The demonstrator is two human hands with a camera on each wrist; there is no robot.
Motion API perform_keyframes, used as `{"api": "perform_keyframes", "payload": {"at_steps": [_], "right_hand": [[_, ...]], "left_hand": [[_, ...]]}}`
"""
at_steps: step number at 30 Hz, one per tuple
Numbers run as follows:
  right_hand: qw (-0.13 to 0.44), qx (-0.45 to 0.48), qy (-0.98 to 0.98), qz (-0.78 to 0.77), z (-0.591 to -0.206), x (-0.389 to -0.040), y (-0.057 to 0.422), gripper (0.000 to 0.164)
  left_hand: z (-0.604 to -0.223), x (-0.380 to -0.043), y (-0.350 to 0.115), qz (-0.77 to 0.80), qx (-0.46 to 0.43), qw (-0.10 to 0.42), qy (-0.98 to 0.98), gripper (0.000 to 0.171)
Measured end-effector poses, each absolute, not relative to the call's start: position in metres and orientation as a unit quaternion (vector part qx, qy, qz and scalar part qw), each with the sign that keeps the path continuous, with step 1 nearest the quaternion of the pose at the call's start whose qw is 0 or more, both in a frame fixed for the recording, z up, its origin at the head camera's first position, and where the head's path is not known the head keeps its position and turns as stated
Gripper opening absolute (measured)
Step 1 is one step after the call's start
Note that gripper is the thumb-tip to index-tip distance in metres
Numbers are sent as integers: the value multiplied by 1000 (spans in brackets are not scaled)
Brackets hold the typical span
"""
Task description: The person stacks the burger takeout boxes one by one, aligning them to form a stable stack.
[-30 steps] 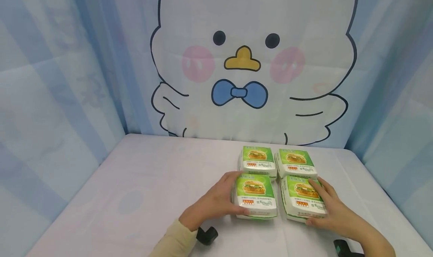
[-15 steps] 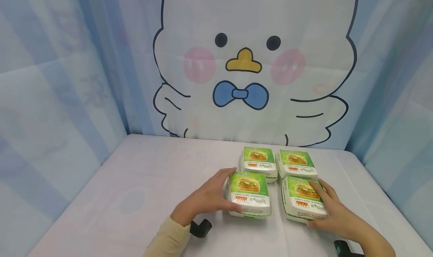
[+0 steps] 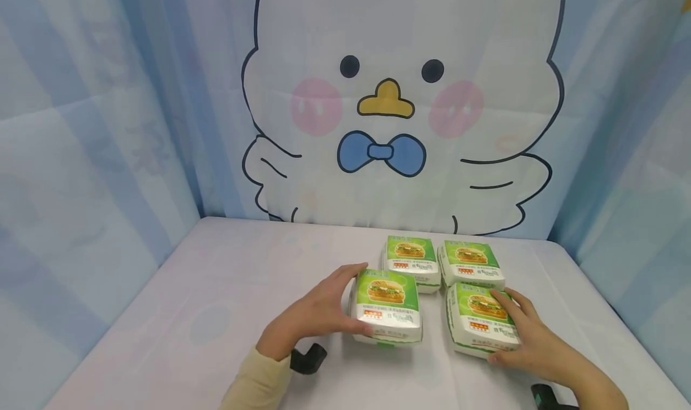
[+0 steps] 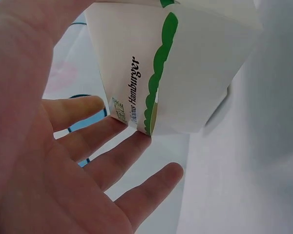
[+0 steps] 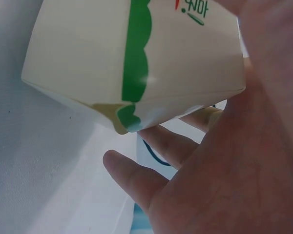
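My left hand (image 3: 318,308) grips a white and green hamburger box (image 3: 390,302) by its far and near sides, thumb at the front. In the left wrist view the fingertips press the side of this box (image 4: 127,63), which carries a scalloped green strip, and one finger stands free. To the right, my right hand (image 3: 531,338) holds a matching hamburger box (image 3: 482,320), thumb at its near corner and fingers over its far right edge. The right wrist view shows that box (image 5: 185,58) from below its green strip, with the fingers behind it.
Two more hamburger boxes, one at back left (image 3: 411,263) and one at back right (image 3: 471,263), stand side by side behind the held ones. A white cloth covers the table (image 3: 216,278). A curtain (image 3: 378,200) with a cartoon bird hangs behind it.
The left hand has carried its box leftward and slightly up in the view, widening the gap to the right-hand box. The right hand and its box have hardly moved.
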State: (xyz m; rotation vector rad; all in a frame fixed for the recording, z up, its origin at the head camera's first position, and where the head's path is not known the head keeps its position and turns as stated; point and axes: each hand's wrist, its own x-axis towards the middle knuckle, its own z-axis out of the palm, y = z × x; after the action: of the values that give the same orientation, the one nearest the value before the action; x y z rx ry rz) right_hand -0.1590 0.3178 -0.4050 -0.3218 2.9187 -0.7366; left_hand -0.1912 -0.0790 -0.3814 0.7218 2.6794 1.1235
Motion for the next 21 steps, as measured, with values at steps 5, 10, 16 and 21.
{"api": "perform_keyframes", "payload": {"at_steps": [5,10,16,21], "right_hand": [[59,-108,958,-260,-407,-158,315,119],[54,-111,957,-261,-405,-158,310,117],[49,-111,960,-254,-402,-158,308,115],[54,-98,964,-241,-400,-157,310,114]], "left_hand": [[-379,-191,-84,379,244,70,890,111],[-379,-190,-91,379,233,69,893,111],[-382,-187,-107,389,216,68,893,112],[-383,-191,-115,401,216,68,888,112]]}}
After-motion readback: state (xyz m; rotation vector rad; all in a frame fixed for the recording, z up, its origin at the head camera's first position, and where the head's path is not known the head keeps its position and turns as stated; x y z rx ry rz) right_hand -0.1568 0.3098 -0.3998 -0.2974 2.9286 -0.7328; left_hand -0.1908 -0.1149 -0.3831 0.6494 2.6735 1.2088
